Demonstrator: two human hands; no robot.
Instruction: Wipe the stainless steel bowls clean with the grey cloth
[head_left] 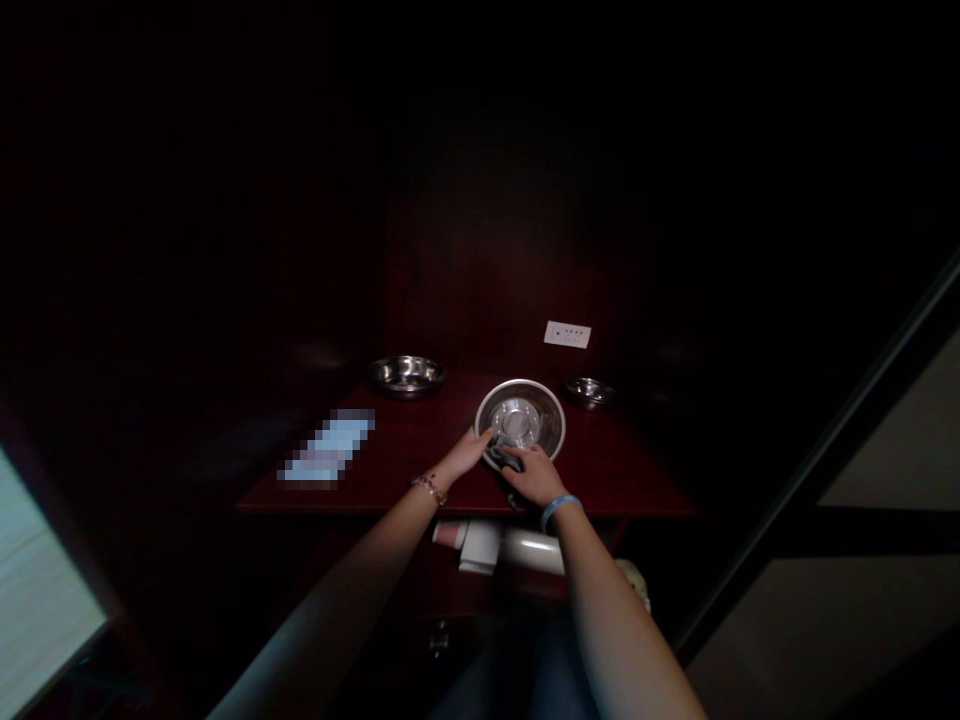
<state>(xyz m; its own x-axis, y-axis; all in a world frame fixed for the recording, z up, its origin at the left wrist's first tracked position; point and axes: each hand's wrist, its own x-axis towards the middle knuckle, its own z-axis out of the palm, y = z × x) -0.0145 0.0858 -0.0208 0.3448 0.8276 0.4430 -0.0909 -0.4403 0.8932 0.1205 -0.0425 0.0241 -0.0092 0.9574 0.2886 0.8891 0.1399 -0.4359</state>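
A shiny metal bowl is tilted toward me over the dark red shelf, its inside showing. My left hand grips its lower left rim, the thumb over the edge. My right hand is closed on a dark grey cloth at the bowl's lower near side. The cloth lies partly inside the rim, and a bit of it hangs below. Fingers under the cloth and behind the bowl are hidden.
A wide metal bowl sits at the back left of the shelf, a smaller metal bowl at the back right. A blurred-out pale rectangle lies left. Below are stacked paper cups and a white packet. The wall holds a socket.
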